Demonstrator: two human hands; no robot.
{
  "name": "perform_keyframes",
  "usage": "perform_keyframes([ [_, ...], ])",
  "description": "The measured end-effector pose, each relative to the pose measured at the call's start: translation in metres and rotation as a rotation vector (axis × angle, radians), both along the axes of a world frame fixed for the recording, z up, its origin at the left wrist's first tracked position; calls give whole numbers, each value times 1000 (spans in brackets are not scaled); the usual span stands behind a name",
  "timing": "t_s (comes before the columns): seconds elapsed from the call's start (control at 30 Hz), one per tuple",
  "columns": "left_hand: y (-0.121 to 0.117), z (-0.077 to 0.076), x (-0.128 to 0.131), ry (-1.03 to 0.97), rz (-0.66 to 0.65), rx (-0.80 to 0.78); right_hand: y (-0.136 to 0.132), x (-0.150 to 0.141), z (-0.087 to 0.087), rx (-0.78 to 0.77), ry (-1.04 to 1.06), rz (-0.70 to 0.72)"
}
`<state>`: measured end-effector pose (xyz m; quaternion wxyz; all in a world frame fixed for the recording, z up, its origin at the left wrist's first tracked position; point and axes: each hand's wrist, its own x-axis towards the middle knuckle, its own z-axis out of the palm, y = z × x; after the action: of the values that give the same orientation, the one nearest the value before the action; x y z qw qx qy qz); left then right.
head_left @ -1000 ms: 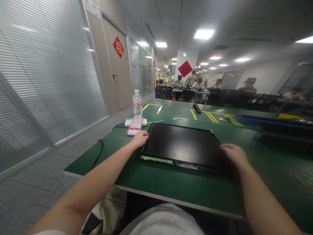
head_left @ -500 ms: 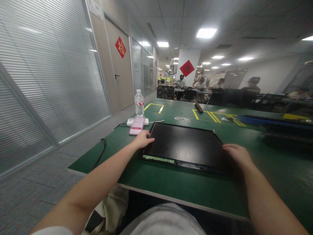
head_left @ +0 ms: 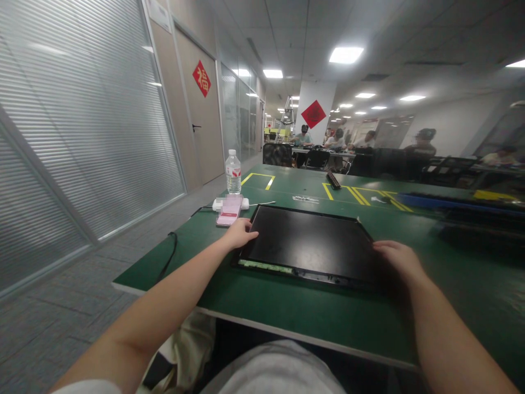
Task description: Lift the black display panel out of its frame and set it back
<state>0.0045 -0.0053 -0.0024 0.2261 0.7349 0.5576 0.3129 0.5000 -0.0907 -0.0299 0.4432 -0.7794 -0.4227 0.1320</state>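
Observation:
A flat black display panel (head_left: 307,241) lies on the green table (head_left: 287,312) in front of me, with a strip of green circuit board (head_left: 264,266) showing along its near edge. My left hand (head_left: 238,234) grips the panel's left edge, thumb on top and the other fingers along the side. On the opposite edge my right hand (head_left: 397,260) takes hold, its fingertips at the rim and partly in shadow. Beneath the panel, the undersides of the fingers are hidden.
Beyond my left hand are a phone (head_left: 228,210), a white power strip (head_left: 245,203) and a water bottle (head_left: 233,172). A black cable (head_left: 170,257) lies at the left edge. Farther back are a dark bar (head_left: 333,180), yellow tape marks (head_left: 359,196) and a blue-edged object (head_left: 443,202).

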Motion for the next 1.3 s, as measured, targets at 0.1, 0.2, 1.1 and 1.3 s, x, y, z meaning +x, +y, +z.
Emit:
perform_keyframes([
  [0.1,0,0,0,7,-1,14,0,0,1,19,6,6],
  [0.2,0,1,0,29,-11,21,-1,-2,3,2,24,7],
  [1.1,0,3,1,160,-6,62,-4,-7,10,-59,-74,-14],
  [1.3,-1,4,2,142,-10,80,-7,-14,18,-115,-85,-8],
])
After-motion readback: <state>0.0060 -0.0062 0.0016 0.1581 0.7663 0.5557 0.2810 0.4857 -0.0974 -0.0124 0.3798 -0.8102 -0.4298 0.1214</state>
